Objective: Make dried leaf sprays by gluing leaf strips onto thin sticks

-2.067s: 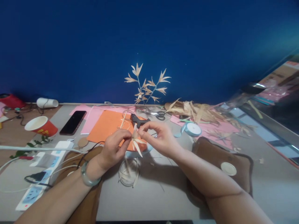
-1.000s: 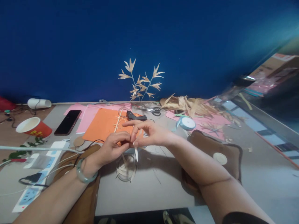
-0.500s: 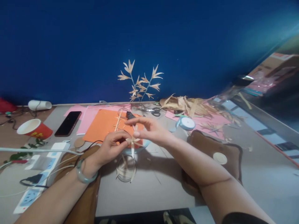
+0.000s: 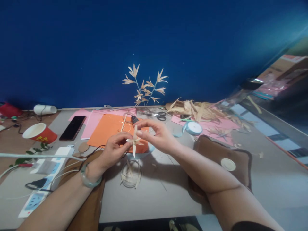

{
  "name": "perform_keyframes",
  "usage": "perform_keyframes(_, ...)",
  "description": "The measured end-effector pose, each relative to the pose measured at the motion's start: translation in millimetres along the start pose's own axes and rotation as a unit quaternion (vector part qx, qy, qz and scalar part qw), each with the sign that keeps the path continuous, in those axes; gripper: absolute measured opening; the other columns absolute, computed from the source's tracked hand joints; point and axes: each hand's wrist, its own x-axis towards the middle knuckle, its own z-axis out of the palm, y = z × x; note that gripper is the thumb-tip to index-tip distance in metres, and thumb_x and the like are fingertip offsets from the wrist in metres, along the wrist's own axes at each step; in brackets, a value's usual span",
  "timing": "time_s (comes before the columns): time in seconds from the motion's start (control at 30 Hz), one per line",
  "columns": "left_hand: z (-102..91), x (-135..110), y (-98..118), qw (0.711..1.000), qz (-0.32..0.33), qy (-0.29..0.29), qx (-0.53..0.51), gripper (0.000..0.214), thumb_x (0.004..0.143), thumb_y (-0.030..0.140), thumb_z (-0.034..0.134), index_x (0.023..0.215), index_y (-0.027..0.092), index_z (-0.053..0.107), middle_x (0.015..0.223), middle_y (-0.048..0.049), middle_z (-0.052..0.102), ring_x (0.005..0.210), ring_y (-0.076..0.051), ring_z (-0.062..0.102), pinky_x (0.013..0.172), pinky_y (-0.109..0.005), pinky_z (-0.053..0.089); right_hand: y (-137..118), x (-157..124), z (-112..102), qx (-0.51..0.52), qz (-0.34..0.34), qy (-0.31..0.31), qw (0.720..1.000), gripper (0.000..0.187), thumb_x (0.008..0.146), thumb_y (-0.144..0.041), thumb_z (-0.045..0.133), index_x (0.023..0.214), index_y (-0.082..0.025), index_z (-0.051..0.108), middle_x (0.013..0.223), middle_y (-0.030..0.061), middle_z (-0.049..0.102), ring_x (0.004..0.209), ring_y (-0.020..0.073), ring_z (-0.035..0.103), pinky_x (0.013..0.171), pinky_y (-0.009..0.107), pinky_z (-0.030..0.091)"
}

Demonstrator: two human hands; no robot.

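Observation:
My left hand [image 4: 114, 149] pinches a pale flower of dried husk [image 4: 134, 146] between thumb and forefinger. Its narrow petals spread out like a star. From the right, my right hand [image 4: 160, 136] has thumb and index finger curved around the petal that points up. Just below both hands, a small round clear dish [image 4: 131, 179] holds several pale strips. Under the fingers lies orange paper [image 4: 103, 130], with a thin stick [image 4: 123, 122] and a black object [image 4: 134, 119] on it. A pale blue round rim [image 4: 151, 148] shows partly behind the flower.
A branch of husk flowers [image 4: 145, 91] stands at the back by the blue wall. Scissors [image 4: 161, 116], a husk pile [image 4: 192, 109] and blue ribbon roll [image 4: 193, 128] lie right of it. Left are a phone [image 4: 72, 128], paper cup [image 4: 40, 133] and power strip [image 4: 45, 183] with cables.
The flower has turned in my left fingers, so a petal now points up. My right thumb and index finger have come onto that petal. The view has shifted slightly.

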Motion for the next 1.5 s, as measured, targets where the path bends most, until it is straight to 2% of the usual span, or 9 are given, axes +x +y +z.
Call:
perform_keyframes(0.1,0.8,-0.6,-2.6,0.999,0.004,0.044,-0.003,0.010,0.085,0.022,0.058,0.077,0.017,0.063,0.076,-0.0043,0.063,0.072,-0.014,0.058,0.064,-0.023,0.045,-4.0,0.5,-5.8,-0.019,0.026,-0.016,0.999,0.030,0.078,-0.046,0.065,0.088,-0.017,0.066,0.091,0.0047,0.069,0.084,0.0166,0.061,0.077,0.030,0.045)
perform_keyframes(0.3,1.0,-2.1,-5.6,0.995,0.016,0.096,0.004,0.006,0.084,0.018,0.058,0.079,0.018,0.061,0.078,-0.0027,0.060,0.072,-0.013,0.056,0.063,-0.023,0.044,-7.4,-2.2,-1.6,-0.069,0.040,-0.044,0.996,0.041,0.070,-0.052,0.070,0.057,-0.016,0.057,0.062,0.0010,0.061,0.064,0.0131,0.055,0.065,0.027,0.042)
perform_keyframes(0.57,0.9,-3.8,-8.1,0.991,0.055,0.118,0.019,0.008,0.082,0.013,0.058,0.086,0.018,0.062,0.085,-0.0040,0.062,0.082,-0.015,0.059,0.074,-0.026,0.047,-5.7,-6.4,8.2,-0.032,0.047,-0.055,0.997,0.022,0.081,-0.027,0.058,0.062,-0.015,0.061,0.062,0.0007,0.060,0.063,0.0114,0.053,0.064,0.024,0.041)
perform_keyframes(0.73,2.8,-2.2,-1.3,0.990,0.006,0.138,-0.036,0.003,0.082,0.020,0.061,0.083,0.018,0.060,0.078,-0.0018,0.061,0.067,-0.012,0.059,0.064,-0.024,0.049,-8.5,-7.3,8.9,-0.002,0.084,-0.047,0.995,0.020,0.079,-0.025,0.058,0.062,-0.015,0.058,0.062,-0.0005,0.058,0.060,0.0100,0.050,0.060,0.023,0.040)
perform_keyframes(0.97,0.2,1.1,7.4,0.984,-0.089,0.092,-0.124,0.018,0.080,0.033,0.066,0.082,0.016,0.059,0.069,-0.0015,0.062,0.060,-0.013,0.060,0.054,-0.023,0.047,-7.1,-7.0,9.1,0.029,0.110,-0.087,0.990,0.024,0.080,-0.032,0.060,0.063,-0.015,0.059,0.061,-0.0002,0.060,0.057,0.0100,0.052,0.058,0.023,0.041)
perform_keyframes(1.1,-0.9,1.5,4.6,0.985,-0.091,0.078,-0.123,0.021,0.082,0.036,0.064,0.084,0.015,0.060,0.063,-0.0021,0.062,0.059,-0.014,0.060,0.057,-0.026,0.048,-3.0,-3.0,4.6,0.050,0.078,-0.035,0.995,0.033,0.086,-0.042,0.055,0.066,-0.016,0.063,0.067,0.0018,0.064,0.066,0.0121,0.057,0.069,0.027,0.045)
perform_keyframes(1.17,-1.0,2.0,4.8,0.986,-0.087,0.061,-0.127,0.024,0.082,0.039,0.063,0.082,0.015,0.061,0.062,-0.0029,0.062,0.059,-0.014,0.060,0.059,-0.027,0.048,0.2,-0.8,3.8,0.053,0.059,-0.009,0.997,0.025,0.085,-0.038,0.058,0.075,-0.016,0.066,0.074,0.0030,0.066,0.074,0.0136,0.060,0.076,0.030,0.046)
perform_keyframes(1.27,-0.7,2.8,8.1,0.987,-0.087,0.032,-0.129,0.028,0.081,0.040,0.064,0.071,0.014,0.062,0.061,-0.0030,0.061,0.058,-0.014,0.058,0.060,-0.027,0.048,5.9,0.0,7.0,0.062,0.031,-0.027,0.997,0.014,0.078,-0.027,0.065,0.089,-0.016,0.066,0.084,0.0037,0.067,0.082,0.0149,0.061,0.082,0.032,0.047)
perform_keyframes(1.5,-0.5,2.8,9.8,0.980,-0.121,0.004,-0.160,0.029,0.078,0.035,0.068,0.060,0.014,0.059,0.056,-0.0016,0.060,0.053,-0.012,0.056,0.057,-0.025,0.047,15.0,-4.9,16.3,0.108,-0.019,-0.040,0.993,0.004,0.079,-0.020,0.064,0.082,-0.017,0.064,0.082,0.0017,0.064,0.078,0.0135,0.059,0.080,0.031,0.045)
